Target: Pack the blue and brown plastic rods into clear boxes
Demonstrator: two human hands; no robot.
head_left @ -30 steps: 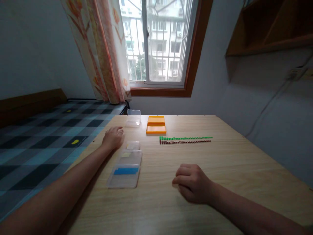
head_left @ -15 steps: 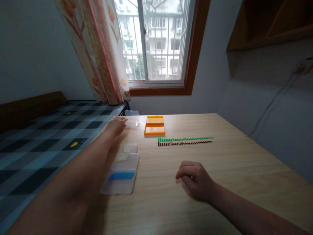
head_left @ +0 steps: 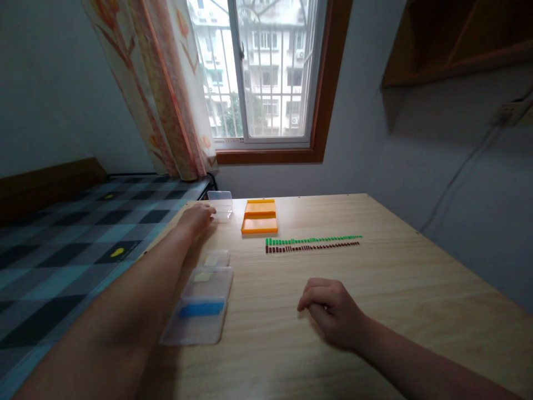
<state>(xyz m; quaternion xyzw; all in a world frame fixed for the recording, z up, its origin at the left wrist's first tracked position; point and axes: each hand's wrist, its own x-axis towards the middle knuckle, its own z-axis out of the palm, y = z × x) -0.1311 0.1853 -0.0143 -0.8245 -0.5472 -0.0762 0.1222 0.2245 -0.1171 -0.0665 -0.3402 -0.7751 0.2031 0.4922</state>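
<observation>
At the far left of the table, my left hand [head_left: 199, 215] reaches to the left side of a clear plastic box [head_left: 225, 203] with its lid raised. Its fingers are slightly bent and a little apart; contact with the box is hard to make out. My right hand [head_left: 327, 308] rests curled on the near part of the table, with no object visible in it. Beyond it lie a row of small green pieces [head_left: 306, 240] and a row of small dark brown pieces [head_left: 306, 248]. An orange case [head_left: 260, 229] lies opened flat behind the left end of the rows.
Beside my left forearm lies a larger clear plastic case [head_left: 195, 331], opened flat, with a blue strip [head_left: 202, 309] and a pale yellow piece [head_left: 202, 276]. A smaller clear box [head_left: 219, 257] lies behind it. A checked bed [head_left: 75, 272] adjoins the table's left side.
The view has shifted slightly, moving the table's things left and down in the picture. My left hand is a little closer to the clear box. My right hand stays curled in the same place.
</observation>
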